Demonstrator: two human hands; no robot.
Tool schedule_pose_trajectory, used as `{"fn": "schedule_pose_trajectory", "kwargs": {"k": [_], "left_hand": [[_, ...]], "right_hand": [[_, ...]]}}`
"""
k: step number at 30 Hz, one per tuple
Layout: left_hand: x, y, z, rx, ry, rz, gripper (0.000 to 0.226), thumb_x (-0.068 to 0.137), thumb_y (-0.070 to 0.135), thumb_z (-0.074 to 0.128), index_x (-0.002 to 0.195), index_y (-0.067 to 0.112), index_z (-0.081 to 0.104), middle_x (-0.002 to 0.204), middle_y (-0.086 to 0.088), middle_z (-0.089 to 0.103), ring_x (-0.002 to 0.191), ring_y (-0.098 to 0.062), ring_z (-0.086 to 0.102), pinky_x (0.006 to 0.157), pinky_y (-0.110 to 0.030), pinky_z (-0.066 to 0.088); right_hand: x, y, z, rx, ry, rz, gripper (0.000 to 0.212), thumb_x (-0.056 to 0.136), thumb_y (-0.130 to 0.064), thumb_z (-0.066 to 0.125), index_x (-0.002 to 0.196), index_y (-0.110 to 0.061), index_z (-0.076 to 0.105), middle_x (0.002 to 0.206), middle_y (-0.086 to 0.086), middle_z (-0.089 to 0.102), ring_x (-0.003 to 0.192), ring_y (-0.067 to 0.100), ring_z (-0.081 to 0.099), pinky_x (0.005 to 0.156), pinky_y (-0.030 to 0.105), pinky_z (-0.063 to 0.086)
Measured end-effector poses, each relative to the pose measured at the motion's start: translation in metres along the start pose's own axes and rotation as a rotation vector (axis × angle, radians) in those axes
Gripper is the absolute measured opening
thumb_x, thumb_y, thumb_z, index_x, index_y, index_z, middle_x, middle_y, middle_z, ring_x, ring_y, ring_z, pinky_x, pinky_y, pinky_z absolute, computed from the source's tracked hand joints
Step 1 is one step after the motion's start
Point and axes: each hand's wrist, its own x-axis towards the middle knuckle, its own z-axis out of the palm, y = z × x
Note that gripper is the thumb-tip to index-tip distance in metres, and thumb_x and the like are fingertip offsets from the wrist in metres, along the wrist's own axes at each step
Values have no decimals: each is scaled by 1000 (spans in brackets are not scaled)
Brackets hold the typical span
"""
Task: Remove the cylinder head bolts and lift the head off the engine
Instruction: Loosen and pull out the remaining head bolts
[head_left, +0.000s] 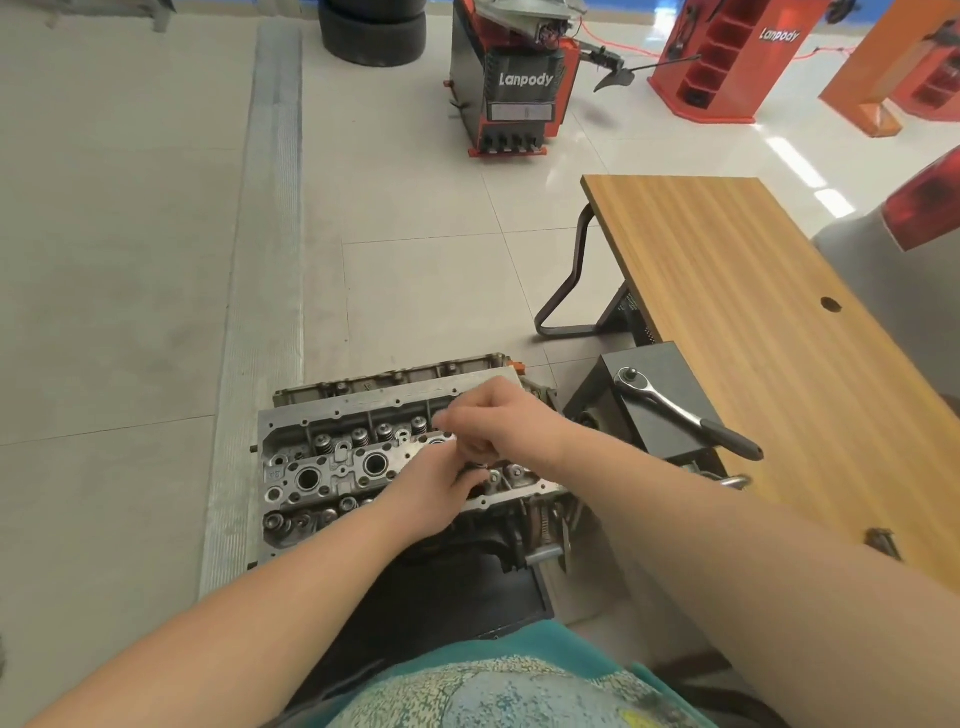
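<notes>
Overhead: cylinder head (332, 467) still on engine, on floor. Both hands (467, 462) together, right hand (498, 421) apparently pinching small bolt, left hand's (436, 499) grip unclear. Risk: bolt slipping into head.

The head (332, 467) is silver-grey metal with dark round bores. The box (649, 410) is black; the ratchet (675, 410) on it is chrome with a black grip. The table (727, 312) is orange-brown woodgrain. The machine (511, 78) is black and red with white lettering. The floor (415, 234) is pale cream tile. The shirt (519, 686) is teal, speckled cream.
</notes>
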Motion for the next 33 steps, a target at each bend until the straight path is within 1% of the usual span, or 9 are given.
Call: {"fn": "schedule_pose_trajectory", "kwargs": {"k": [4,9,15,19,22,24,27,30,33], "left_hand": [[1,6,-1,-155,152,-50,8,97,28,71,105,26,72,96,7,75,94,-15,69,87,-36,56],[-6,13,12,-244,333,-59,40,84,15,77,68,48,61,68,29,64,69,8,58,64,-9,41],[2,6,-1,-41,16,-11,9,103,26,63,107,25,71,97,17,70,99,-4,66,86,-23,52],[8,1,-10,108,51,26,11,97,45,53,91,37,58,83,25,61,85,2,63,71,-15,46],[11,9,-5,271,149,82,57,76,53,14,89,25,62,76,14,60,79,-17,65,59,-27,34],[11,10,-2,145,195,-2,35,80,57,35,75,31,58,69,15,57,73,-11,60,57,-23,34],[12,7,0,-78,187,0,18,83,44,78,78,41,61,79,16,65,81,1,61,68,-15,45],[10,6,-8,-132,-44,13,15,98,31,70,90,42,65,86,12,67,81,-4,63,74,-28,53],[9,1,-14,8,-82,55,13,106,27,60,111,21,70,99,-1,73,91,-16,67,85,-40,58]], "right_hand": [[-13,9,16,37,385,-122,23,93,-39,68,87,-18,71,84,-1,71,84,15,68,81,37,56],[-7,17,48,495,655,-94,44,89,-37,64,61,-8,49,63,13,43,58,15,42,61,29,38],[6,5,1,58,-26,-60,53,94,-33,67,53,-9,43,55,11,34,54,25,31,60,33,39],[2,6,10,-7,258,-114,30,93,-41,63,78,-16,67,74,-4,64,73,13,61,78,35,51],[-12,16,22,-717,529,-145,38,96,-64,50,92,-28,62,82,-13,56,83,10,54,66,33,45],[-14,9,10,-1152,548,-37,47,100,-70,36,85,-29,53,67,-10,50,65,16,50,54,29,35],[-10,-2,-7,-1327,391,-21,36,107,-52,40,87,-23,49,66,-3,53,55,17,44,50,30,31],[-13,-13,-10,-1375,50,-242,10,103,-26,59,103,-19,52,95,-1,63,74,17,42,69,34,35],[-16,-24,-22,-1494,-200,-461,28,90,-14,68,117,-21,61,111,2,56,91,21,39,82,37,35]]}}
